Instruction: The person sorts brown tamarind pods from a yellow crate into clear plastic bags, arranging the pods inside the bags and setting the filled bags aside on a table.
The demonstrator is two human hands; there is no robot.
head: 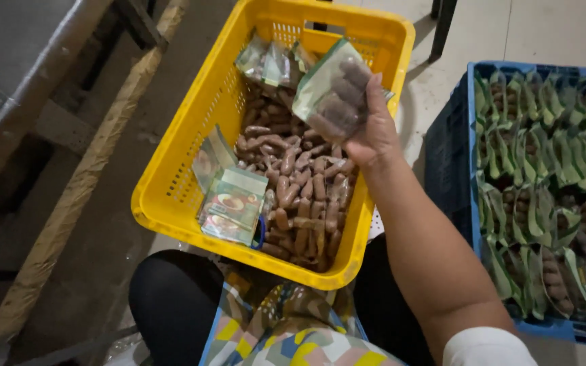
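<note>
Pale floor tiles (510, 30) run under everything, and on them sits a yellow plastic crate (171, 196) right in front of the seated person's knees, with a blue crate (452, 156) just beside it on the right. Up comes the right hand (373, 129), raised over the yellow crate's far half, forearm stretching up from the lower right corner and a white sleeve edge showing at the elbow end. The wrist is bent back, the palm turned away from the camera, and the fingers (374, 91) are closed around the lower edge of a filled packet (330, 91), green and clear, with brown pods showing through the film. The packet is held tilted, well above the crate's contents.

Down inside the yellow crate, loose brown tamarind pods (300, 196) lie heaped along the right side, and a stack of empty printed pouches (233, 207) rests against the left wall. More pouches (269, 64) lie at the far end. The blue crate is packed with filled green packets (544, 176) standing in rows. No left hand is in sight.
</note>
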